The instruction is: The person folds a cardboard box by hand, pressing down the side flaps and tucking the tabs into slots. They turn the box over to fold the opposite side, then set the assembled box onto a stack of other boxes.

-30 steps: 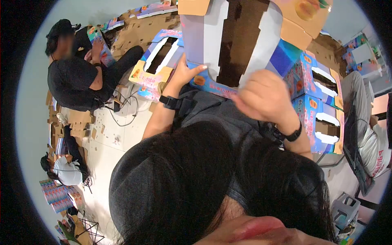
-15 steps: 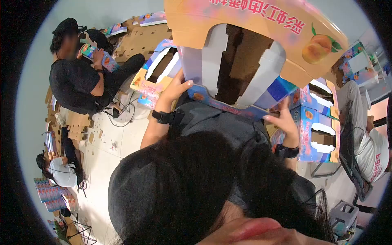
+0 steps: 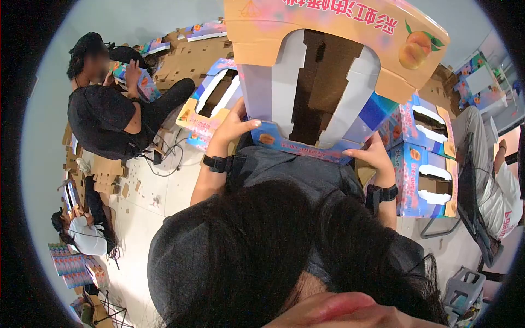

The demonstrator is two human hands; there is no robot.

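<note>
A large printed peach carton point(image 3: 328, 150) is held up in front of my chest, with orange and blue-purple panels, peach pictures and pink lettering. White flaps stand either side of the long opening point(image 3: 314, 93) into its brown inside. My left hand point(image 3: 236, 127) grips the near left corner, its thumb lying on the blue edge panel. My right hand point(image 3: 374, 154) grips the near right corner, thumb on the same panel. The fingers of both hands are partly hidden behind the carton.
Similar cartons stand at the left point(image 3: 210, 101) and stacked at the right point(image 3: 429, 180). A person in black point(image 3: 106, 117) handles a carton at the left; another sits farther back point(image 3: 87, 232). A person on a chair point(image 3: 500, 202) is at the right. Cardboard scraps and cables lie on the floor.
The carton has shifted slightly left and turned a little, and my right hand has moved slightly left with it. Both hands keep their hold. The person in black has raised a hand.
</note>
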